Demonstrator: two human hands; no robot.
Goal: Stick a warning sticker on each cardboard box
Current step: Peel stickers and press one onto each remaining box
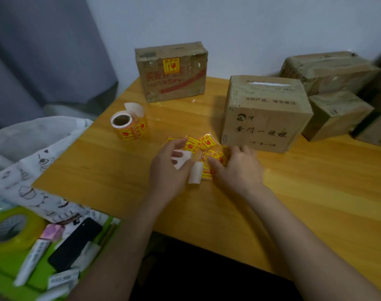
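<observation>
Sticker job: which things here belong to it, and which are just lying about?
Job: left hand, right hand, loose stickers, backing paper, sticker roll, labelled box, big box, boxes at right.
Lying about: tape roll, phone, tube, printed cloth.

A honey-yellow wooden tabletop [293, 203] with visible grain. Brown cardboard boxes: the far box [172, 72] has red printed lettering, a red diagonal stripe and a yellow warning sticker [171, 65] with red marks; the near box [265, 118] has black characters. Loose yellow-and-red stickers [203, 144], a matching sticker roll [129, 126] with white backing. A white cloth [33, 170] with black line drawings. A green tray [9, 272].
</observation>
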